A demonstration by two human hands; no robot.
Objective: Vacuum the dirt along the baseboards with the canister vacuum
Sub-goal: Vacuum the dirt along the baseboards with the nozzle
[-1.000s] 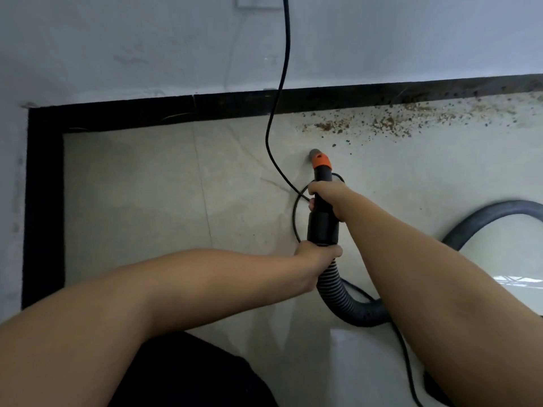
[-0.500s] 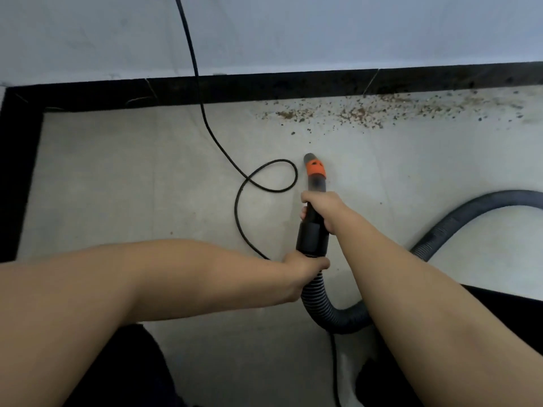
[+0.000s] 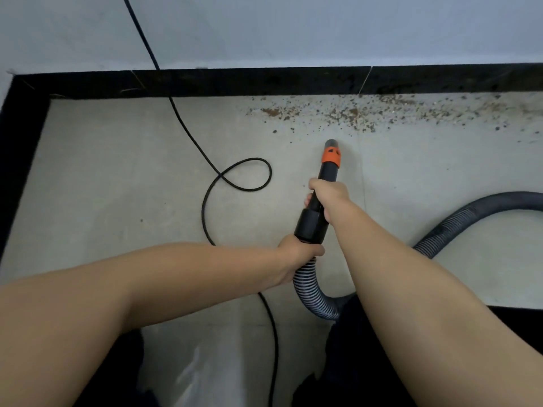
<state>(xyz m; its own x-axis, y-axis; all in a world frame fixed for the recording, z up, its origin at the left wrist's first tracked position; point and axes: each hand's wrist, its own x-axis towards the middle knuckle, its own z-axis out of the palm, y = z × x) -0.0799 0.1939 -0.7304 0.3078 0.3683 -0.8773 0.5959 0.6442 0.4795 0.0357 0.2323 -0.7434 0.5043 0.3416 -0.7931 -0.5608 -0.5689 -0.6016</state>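
Both hands grip the vacuum: the right hand wraps the black wand to aim its orange-collared nozzle at the dirt along the black baseboard, while the left hand clasps the ribbed hose to steady it.
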